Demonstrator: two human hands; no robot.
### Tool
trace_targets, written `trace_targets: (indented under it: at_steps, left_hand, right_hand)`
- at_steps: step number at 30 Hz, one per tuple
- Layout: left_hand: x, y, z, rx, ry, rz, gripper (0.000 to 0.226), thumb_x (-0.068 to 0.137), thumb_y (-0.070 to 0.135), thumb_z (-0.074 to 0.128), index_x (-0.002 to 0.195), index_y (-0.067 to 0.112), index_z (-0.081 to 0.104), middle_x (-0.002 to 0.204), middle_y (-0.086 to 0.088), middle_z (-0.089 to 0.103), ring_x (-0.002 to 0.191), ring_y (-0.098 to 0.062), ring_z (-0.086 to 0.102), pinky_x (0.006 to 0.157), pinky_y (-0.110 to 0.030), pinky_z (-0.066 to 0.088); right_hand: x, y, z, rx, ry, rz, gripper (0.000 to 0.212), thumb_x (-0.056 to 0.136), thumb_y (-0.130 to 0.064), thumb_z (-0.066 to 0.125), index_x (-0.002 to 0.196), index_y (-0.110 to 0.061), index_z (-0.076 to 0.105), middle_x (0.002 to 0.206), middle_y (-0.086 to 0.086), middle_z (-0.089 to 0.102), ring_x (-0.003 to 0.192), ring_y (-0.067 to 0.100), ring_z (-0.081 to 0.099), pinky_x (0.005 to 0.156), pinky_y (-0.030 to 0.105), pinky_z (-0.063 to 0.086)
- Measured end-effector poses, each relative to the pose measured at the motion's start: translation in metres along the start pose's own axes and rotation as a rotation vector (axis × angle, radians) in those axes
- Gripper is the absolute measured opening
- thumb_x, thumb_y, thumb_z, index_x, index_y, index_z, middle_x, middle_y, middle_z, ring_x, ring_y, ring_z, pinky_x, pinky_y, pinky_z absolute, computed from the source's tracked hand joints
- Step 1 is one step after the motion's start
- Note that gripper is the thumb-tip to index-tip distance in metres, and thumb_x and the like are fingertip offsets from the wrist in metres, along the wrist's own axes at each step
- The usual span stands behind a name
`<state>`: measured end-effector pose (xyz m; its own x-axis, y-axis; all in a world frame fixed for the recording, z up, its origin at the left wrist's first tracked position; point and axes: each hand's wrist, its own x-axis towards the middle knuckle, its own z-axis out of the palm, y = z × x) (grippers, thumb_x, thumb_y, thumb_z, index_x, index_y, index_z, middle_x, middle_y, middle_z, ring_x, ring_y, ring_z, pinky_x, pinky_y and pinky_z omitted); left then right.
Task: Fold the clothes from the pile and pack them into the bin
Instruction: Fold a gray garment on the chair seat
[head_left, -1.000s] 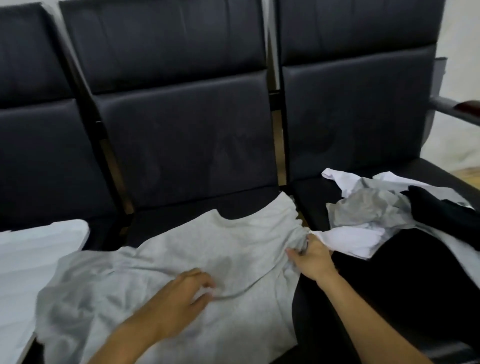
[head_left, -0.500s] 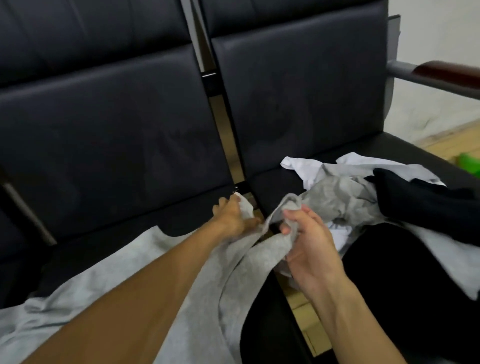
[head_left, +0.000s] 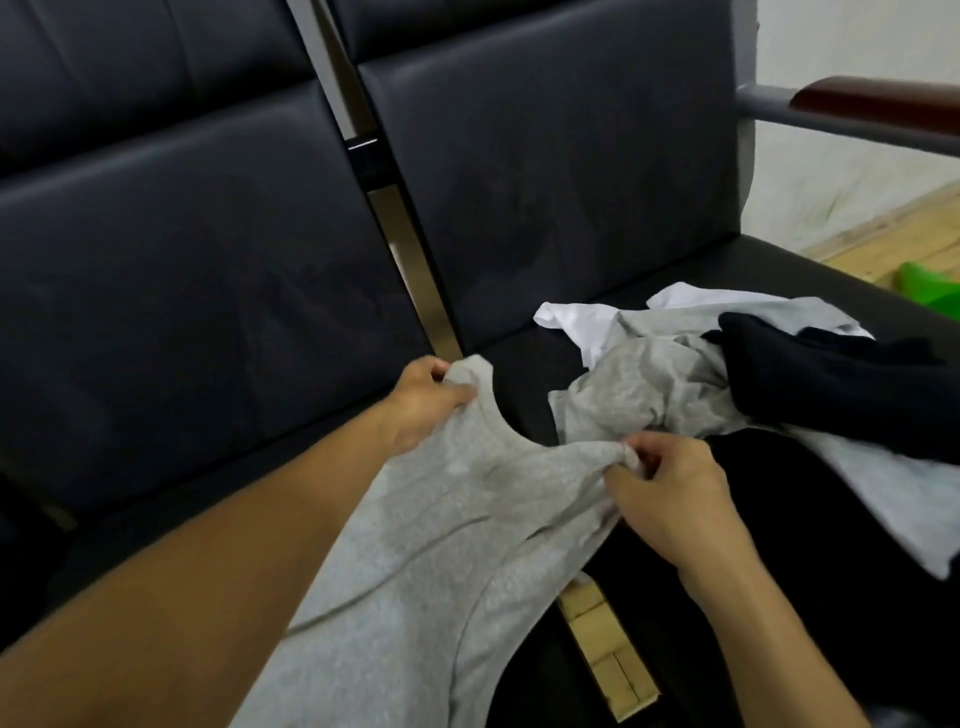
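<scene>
Light grey cotton T-shirt (head_left: 457, 525) at 6 o'clock w/ neckline up: soft, light, floppy. Left hand (head_left: 426, 402) and right hand (head_left: 670, 493) each pinch a shoulder — prob the best grip pts.

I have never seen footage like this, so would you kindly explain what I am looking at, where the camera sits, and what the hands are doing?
There is no machine here: a person wears one camera on the head, looking forward and down at their own bare arms. The left hand and the right hand each pinch a shoulder of a grey shirt, one on either side of its neckline, holding it over the black seats. On the seat to the right lies the pile of unfolded clothes: white, grey and black pieces. No bin is in view. A wooden armrest and something green on the floor show at the right.
</scene>
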<state>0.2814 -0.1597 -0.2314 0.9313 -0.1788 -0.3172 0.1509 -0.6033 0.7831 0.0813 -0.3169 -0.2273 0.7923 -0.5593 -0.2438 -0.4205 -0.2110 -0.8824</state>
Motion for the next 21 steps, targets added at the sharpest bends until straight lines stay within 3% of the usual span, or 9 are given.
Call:
trace_targets:
  at_steps: [2, 4, 6, 10, 12, 14, 17, 19, 21]
  left_hand:
    - [-0.007, 0.018, -0.014, -0.254, -0.078, -0.014, 0.043, 0.085, 0.0, 0.072, 0.122, 0.013, 0.055, 0.118, -0.015, 0.061, 0.102, -0.024, 0.064, 0.087, -0.04, 0.057]
    - [-0.016, 0.032, -0.036, -0.359, -0.122, 0.016, 0.054, 0.083, -0.008, 0.068, 0.131, 0.011, 0.053, 0.122, -0.014, 0.06, 0.108, -0.025, 0.063, 0.089, -0.037, 0.056]
    - [-0.03, 0.036, -0.069, -0.281, -0.142, 0.079, 0.047, 0.084, -0.012, 0.062, 0.127, 0.009, 0.06, 0.11, -0.011, 0.066, 0.101, -0.021, 0.065, 0.088, -0.032, 0.058]
    - [-0.07, -0.002, -0.17, -0.07, -0.174, 0.171, 0.034, 0.076, -0.012, 0.055, 0.092, 0.013, 0.073, 0.074, -0.01, 0.066, 0.079, -0.024, 0.065, 0.074, -0.03, 0.055]
    - [-0.09, -0.044, -0.229, -0.116, -0.292, 0.123, 0.042, 0.062, -0.011, 0.059, 0.095, 0.01, 0.072, 0.077, -0.018, 0.065, 0.084, -0.033, 0.067, 0.077, -0.034, 0.056]
    - [-0.106, -0.086, -0.279, -0.188, -0.505, -0.004, 0.055, 0.06, -0.011, 0.068, 0.113, 0.004, 0.065, 0.099, -0.029, 0.066, 0.105, -0.044, 0.065, 0.09, -0.043, 0.057]
    - [-0.12, -0.131, -0.306, 0.07, -0.444, -0.102, 0.048, 0.074, -0.014, 0.068, 0.108, 0.02, 0.071, 0.115, -0.023, 0.068, 0.116, -0.043, 0.061, 0.092, -0.041, 0.054]
    - [-0.116, -0.143, -0.289, 0.434, -0.297, 0.052, 0.059, 0.088, -0.007, 0.059, 0.104, 0.05, 0.066, 0.113, -0.011, 0.069, 0.11, -0.033, 0.064, 0.09, -0.034, 0.054]
    - [-0.102, -0.143, -0.254, 0.845, -0.303, 0.289, 0.061, 0.09, 0.023, 0.057, 0.124, 0.07, 0.038, 0.133, 0.003, 0.053, 0.12, -0.017, 0.056, 0.101, -0.035, 0.048]
  right_hand:
    - [-0.004, -0.013, -0.008, 0.319, -0.17, 0.082, 0.018, 0.085, -0.002, 0.063, 0.075, -0.015, 0.071, 0.072, 0.009, 0.07, 0.062, 0.021, 0.064, 0.055, 0.032, 0.054]
    - [-0.012, -0.027, -0.013, 0.46, -0.295, 0.073, 0.014, 0.085, 0.0, 0.066, 0.081, -0.013, 0.072, 0.073, 0.009, 0.069, 0.061, 0.018, 0.064, 0.054, 0.027, 0.054]
    - [-0.025, -0.042, -0.011, 0.429, -0.398, -0.046, 0.012, 0.083, -0.004, 0.071, 0.085, -0.015, 0.073, 0.08, 0.008, 0.07, 0.069, 0.017, 0.065, 0.059, 0.024, 0.054]
    - [-0.069, -0.074, 0.025, 0.328, -0.697, -0.333, 0.018, 0.082, -0.012, 0.077, 0.086, -0.029, 0.073, 0.084, -0.002, 0.07, 0.074, 0.009, 0.063, 0.062, 0.021, 0.049]
    - [-0.095, -0.078, 0.051, 0.274, -0.918, -0.422, 0.026, 0.082, -0.014, 0.078, 0.092, -0.036, 0.071, 0.087, -0.01, 0.068, 0.08, 0.004, 0.063, 0.074, 0.022, 0.052]
    - [-0.112, -0.066, 0.072, 0.131, -1.073, -0.529, 0.033, 0.085, -0.016, 0.076, 0.103, -0.042, 0.064, 0.102, -0.014, 0.068, 0.094, 0.0, 0.065, 0.088, 0.023, 0.054]
    - [-0.108, -0.042, 0.083, -0.265, -0.993, -0.518, 0.047, 0.083, -0.035, 0.075, 0.125, -0.045, 0.055, 0.124, -0.017, 0.059, 0.111, 0.004, 0.059, 0.097, 0.03, 0.051]
    - [-0.099, -0.031, 0.081, -0.671, -0.864, -0.402, 0.066, 0.084, -0.035, 0.072, 0.14, -0.036, 0.037, 0.137, -0.008, 0.042, 0.126, 0.015, 0.046, 0.101, 0.031, 0.044]
    - [-0.101, -0.026, 0.084, -0.909, -0.817, -0.32, 0.072, 0.09, -0.028, 0.065, 0.147, -0.025, 0.021, 0.143, 0.002, 0.03, 0.134, 0.024, 0.035, 0.099, 0.035, 0.039]
